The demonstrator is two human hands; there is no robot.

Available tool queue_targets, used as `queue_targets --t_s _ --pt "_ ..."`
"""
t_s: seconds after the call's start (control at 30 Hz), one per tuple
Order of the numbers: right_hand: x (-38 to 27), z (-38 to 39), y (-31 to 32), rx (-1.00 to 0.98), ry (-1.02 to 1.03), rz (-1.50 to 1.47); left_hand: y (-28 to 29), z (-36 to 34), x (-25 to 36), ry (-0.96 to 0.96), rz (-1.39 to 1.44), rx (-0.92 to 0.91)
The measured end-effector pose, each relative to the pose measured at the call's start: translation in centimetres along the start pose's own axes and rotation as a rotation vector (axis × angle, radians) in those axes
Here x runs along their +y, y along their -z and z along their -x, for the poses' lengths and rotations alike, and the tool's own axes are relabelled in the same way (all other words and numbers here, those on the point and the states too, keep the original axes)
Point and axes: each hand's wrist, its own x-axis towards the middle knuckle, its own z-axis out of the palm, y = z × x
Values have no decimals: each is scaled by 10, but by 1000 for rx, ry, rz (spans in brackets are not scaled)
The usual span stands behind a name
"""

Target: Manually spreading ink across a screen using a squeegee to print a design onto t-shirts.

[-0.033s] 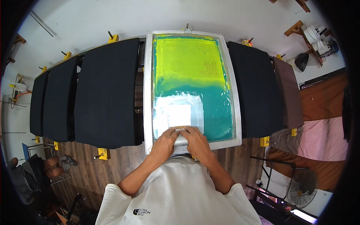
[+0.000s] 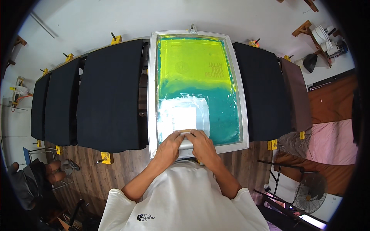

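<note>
A silver-edged screen printing frame lies in front of me, its mesh coloured yellow-green at the far part and teal nearer. Thick white ink covers a squarish patch at its near left. Behind that patch, on my side, both hands grip a squeegee with a wooden edge. My left hand is closed around its left part, and my right hand around its right part, thumbs close together. The squeegee's lower edge and most fingertips are hidden.
Black fabric-covered boards stand in a row at the left, with another black board and a brown one at the right. Yellow clamps stick out beneath them. A fan is at the lower right; a seated person's legs show lower left.
</note>
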Motion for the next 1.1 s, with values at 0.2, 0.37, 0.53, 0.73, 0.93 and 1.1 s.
queue_targets --t_s 0.2,0.37,0.53,0.73,0.93,1.1 --pt "2 7 -4 -13 -16 6 -8 3 -2 -27 -51 13" --pt "3 15 -10 -15 -22 5 -7 9 3 -41 -53 19" --pt "1 21 -12 -21 -27 -7 -5 13 8 -83 -38 68" --pt "-1 28 -12 4 -37 18 -10 21 11 -76 -108 47" --pt "-4 34 -14 40 -12 26 -14 26 10 -54 -63 44" --pt "-1 23 1 -3 -3 -32 1 16 13 -62 19 0"
